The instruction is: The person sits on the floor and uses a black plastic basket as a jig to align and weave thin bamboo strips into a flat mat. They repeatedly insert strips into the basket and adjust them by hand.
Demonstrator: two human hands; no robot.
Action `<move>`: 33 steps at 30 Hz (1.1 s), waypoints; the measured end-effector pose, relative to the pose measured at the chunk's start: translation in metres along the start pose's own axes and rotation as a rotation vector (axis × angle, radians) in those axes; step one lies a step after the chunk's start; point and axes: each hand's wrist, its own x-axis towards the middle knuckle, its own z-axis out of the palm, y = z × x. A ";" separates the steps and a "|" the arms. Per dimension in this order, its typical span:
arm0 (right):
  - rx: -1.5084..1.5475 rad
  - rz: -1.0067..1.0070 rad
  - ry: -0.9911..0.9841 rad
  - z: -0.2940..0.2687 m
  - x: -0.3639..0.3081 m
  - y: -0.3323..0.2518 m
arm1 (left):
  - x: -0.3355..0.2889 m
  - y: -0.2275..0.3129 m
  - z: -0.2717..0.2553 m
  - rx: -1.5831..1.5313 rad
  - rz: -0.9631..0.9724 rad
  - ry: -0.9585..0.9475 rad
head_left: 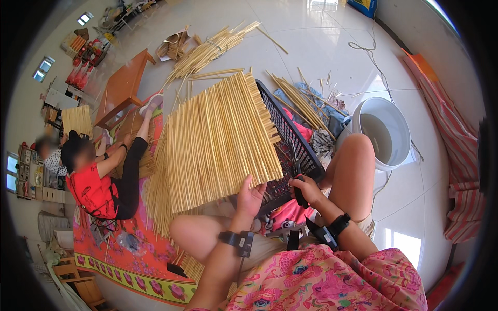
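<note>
Our right hand (306,189) is clenched on dark-handled shears (298,181), blades up by the mat's corner; our left hand (251,197), fingers spread, props the pale woven straw mat (218,140) from beneath. Just behind the grip sits a black plastic crate (298,142). We risk the propped mat sliding, or blades nicking our left fingers.

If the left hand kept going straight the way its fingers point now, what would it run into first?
The left hand points up and away, already touching the lower edge of the woven straw mat. Going on, it would probably slide along or press into that mat; depth is unclear.
</note>
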 end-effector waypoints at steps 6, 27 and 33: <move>-0.297 -0.031 -0.027 0.001 0.007 0.000 | -0.001 -0.002 -0.003 0.045 -0.005 0.029; -0.372 -0.002 0.028 0.006 0.011 -0.006 | -0.008 -0.005 0.005 0.041 -0.055 0.026; -0.367 0.012 0.019 0.008 0.007 -0.011 | -0.008 -0.004 0.006 0.029 -0.054 0.014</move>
